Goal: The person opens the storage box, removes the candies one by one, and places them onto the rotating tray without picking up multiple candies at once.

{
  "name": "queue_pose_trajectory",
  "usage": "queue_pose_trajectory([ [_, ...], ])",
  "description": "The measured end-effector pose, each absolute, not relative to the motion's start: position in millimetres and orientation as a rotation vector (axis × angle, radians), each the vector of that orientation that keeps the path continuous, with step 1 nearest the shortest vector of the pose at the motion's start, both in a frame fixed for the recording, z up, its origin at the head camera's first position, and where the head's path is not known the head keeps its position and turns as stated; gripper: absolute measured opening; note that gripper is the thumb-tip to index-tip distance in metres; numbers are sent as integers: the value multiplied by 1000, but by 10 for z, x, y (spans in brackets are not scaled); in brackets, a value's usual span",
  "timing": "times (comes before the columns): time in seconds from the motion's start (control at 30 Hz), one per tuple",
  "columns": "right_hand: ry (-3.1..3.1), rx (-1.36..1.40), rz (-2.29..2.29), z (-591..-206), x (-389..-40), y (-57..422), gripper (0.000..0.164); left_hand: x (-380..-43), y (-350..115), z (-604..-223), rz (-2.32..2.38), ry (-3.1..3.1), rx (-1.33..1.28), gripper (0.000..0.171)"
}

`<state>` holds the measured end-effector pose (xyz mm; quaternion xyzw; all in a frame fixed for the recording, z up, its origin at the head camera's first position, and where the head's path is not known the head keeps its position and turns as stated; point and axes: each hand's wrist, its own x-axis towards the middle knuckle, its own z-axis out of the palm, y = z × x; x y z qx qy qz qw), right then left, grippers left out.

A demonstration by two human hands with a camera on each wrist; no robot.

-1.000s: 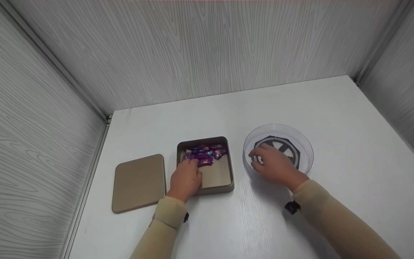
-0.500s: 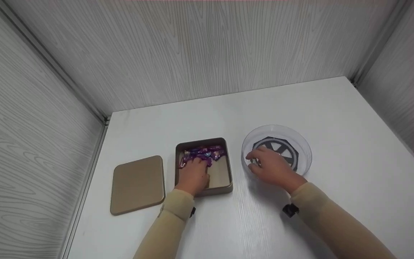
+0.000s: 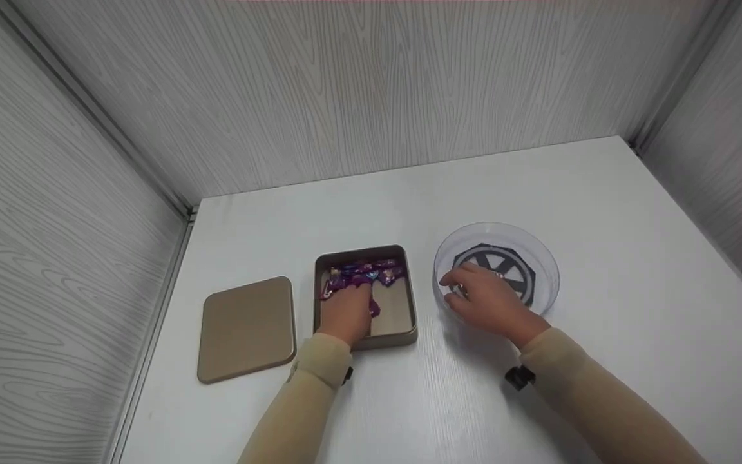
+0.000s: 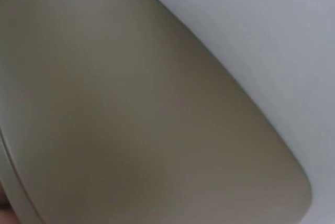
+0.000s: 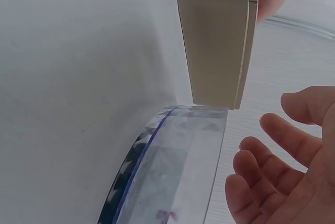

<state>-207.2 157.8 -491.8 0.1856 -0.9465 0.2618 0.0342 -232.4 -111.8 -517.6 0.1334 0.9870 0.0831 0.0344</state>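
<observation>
My left hand (image 3: 346, 316) is inside a square gold tin (image 3: 397, 317), its fingers curled down over purple-wrapped candies (image 3: 389, 277). One candy (image 3: 375, 310) sticks out beside the thumb; the fingertips are hidden beneath the hand. Over the near left rim of a round clear plastic bowl (image 3: 546, 254) hovers my right hand (image 3: 490, 301). Its fingers are loosely bent with nothing between them, as the right wrist view also shows. A dark octagonal pattern (image 3: 525, 270) shows at the bowl's bottom. Through the bowl's wall in the right wrist view appears a small purple item (image 5: 165, 215).
The tin's gold lid (image 3: 247, 330) lies flat on the white table (image 3: 403, 412), left of the tin, and fills most of the left wrist view. Pale wood-grain panels (image 3: 371, 84) stand behind the table and on both sides.
The left hand has moved right and deeper into the tin, then curled over the candies; one candy has shifted toward the near side. The right hand has stayed nearly still over the bowl.
</observation>
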Motion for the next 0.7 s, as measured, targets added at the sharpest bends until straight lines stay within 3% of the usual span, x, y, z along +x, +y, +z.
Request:
queue_pose_trajectory([
  [0.33, -2909, 545, 850, -4906, -2037, 1568, 25, -2332, -1125, -5143, 313, 3028, 389, 4],
  [0.5, -2886, 560, 889, -4890, -2013, 1553, 25, -2272, -1152, -5083, 410, 3037, 377, 19],
  [0.7, -2873, 558, 942, -4844, -1959, 1521, 26, -2130, -1179, -4950, 590, 3069, 331, 16],
])
